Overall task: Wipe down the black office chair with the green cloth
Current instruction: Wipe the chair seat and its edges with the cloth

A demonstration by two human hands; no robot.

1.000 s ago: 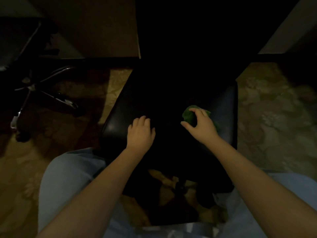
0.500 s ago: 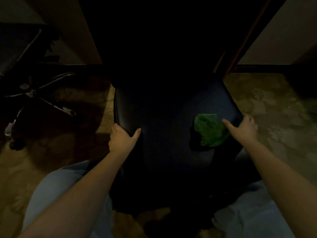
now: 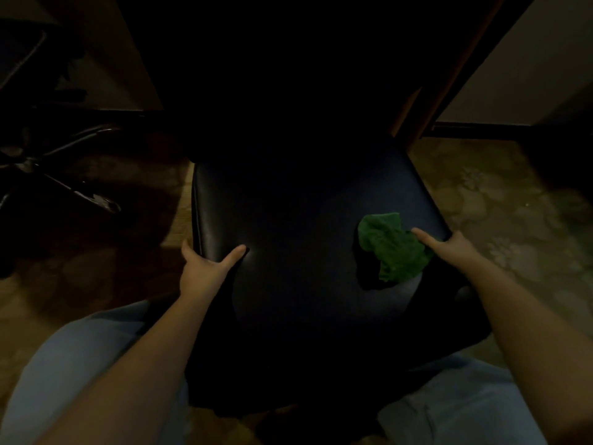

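Backrest of the black office chair (image 3: 305, 220) is lost in darkness; the seat's front edge cannot be made out. Fingers of the left hand (image 3: 205, 268) and right hand (image 3: 455, 252) are hidden past the seat sides, only thumbs seen. Second chair base (image 3: 64, 175) is cut by the left edge.

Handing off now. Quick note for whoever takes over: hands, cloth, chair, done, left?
Left hand: grips the left edge of the chair seat, thumb on top.
Right hand: grips the right edge, thumb on top beside the cloth, not holding it.
Cloth: lies crumpled on the seat near the right edge.
Done: too dim to tell what has been wiped.
Left: pick up the cloth, wipe the seat and the rest of the chair.
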